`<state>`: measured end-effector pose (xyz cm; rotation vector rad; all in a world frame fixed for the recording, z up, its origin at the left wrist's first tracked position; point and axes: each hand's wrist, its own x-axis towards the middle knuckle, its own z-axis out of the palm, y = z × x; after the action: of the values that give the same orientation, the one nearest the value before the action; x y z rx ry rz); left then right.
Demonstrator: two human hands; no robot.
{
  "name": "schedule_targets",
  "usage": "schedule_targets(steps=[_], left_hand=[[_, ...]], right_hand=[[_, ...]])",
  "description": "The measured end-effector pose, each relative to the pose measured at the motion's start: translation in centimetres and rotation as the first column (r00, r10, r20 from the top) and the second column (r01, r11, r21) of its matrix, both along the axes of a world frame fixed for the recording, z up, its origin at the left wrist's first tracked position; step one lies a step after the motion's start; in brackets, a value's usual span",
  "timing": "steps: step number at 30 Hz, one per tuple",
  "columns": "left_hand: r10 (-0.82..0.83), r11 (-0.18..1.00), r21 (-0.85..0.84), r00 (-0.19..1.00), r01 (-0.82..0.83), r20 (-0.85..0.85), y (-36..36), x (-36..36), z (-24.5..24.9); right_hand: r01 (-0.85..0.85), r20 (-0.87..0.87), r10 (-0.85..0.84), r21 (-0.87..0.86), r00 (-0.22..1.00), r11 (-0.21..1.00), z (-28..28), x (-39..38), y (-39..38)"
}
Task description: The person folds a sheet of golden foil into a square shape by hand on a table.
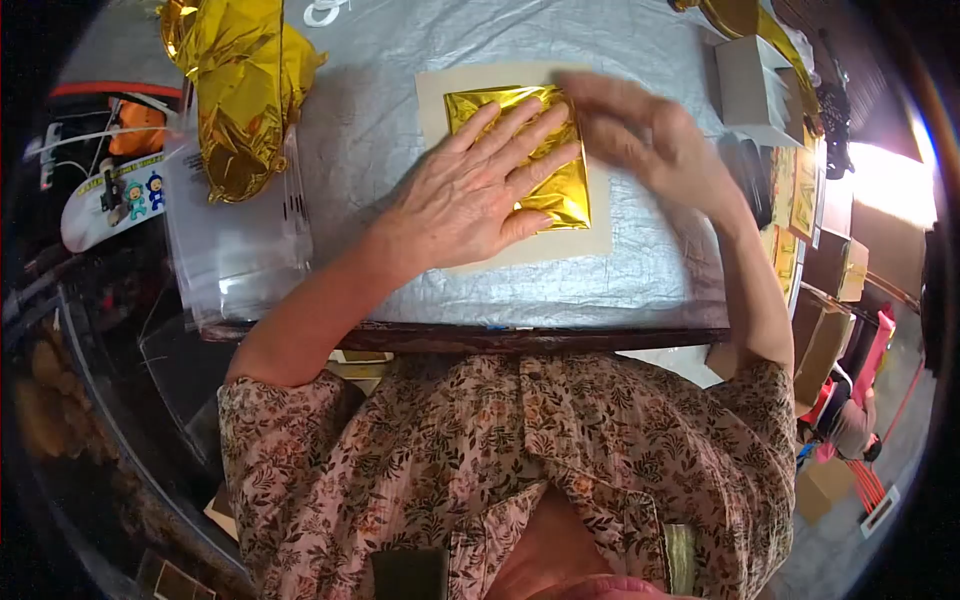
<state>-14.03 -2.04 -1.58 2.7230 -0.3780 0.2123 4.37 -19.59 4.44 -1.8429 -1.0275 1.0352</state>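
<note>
My left hand (492,178) lies flat with fingers spread on a folded square of shiny gold foil (562,197). Beneath the foil is a larger beige sheet (590,240), its border showing around the gold. My right hand (640,135), slightly blurred, is at the foil's upper right corner. Its fingers stretch out to the left, with the thumb apart and nothing visible in them.
A silvery cloth covers the table (400,300). Crumpled gold foil (240,100) and clear plastic sleeves (240,250) lie at left. A grey-white box (752,90) stands at right, with cardboard boxes (850,270) beyond. A white ring (322,12) is at the top.
</note>
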Motion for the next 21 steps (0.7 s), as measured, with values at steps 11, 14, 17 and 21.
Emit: schedule_targets(steps=[11, 14, 17, 21], left_hand=[[0.053, 0.998, 0.037, 0.996, -0.056, 0.068, -0.4, -0.3, -1.2], [0.067, 0.994, 0.079, 0.993, -0.075, 0.093, -0.5, -0.3, -1.2], [0.085, 0.988, 0.117, 0.991, -0.097, 0.106, -0.7, -0.4, -1.4], [0.088, 0.98, 0.168, 0.988, -0.109, 0.127, -0.6, -0.4, -1.3]], right_hand=[[-0.251, 0.45, 0.265, -0.091, 0.853, 0.964, -1.5, 0.7, 8.6], [-0.249, 0.427, 0.308, -0.188, 0.85, 0.95, -1.3, 0.9, 9.3], [-0.241, 0.361, 0.314, -0.232, 0.878, 0.942, -1.0, 1.0, 10.0], [-0.27, 0.286, 0.329, -0.225, 0.9, 0.936, -0.4, 1.6, 10.7]])
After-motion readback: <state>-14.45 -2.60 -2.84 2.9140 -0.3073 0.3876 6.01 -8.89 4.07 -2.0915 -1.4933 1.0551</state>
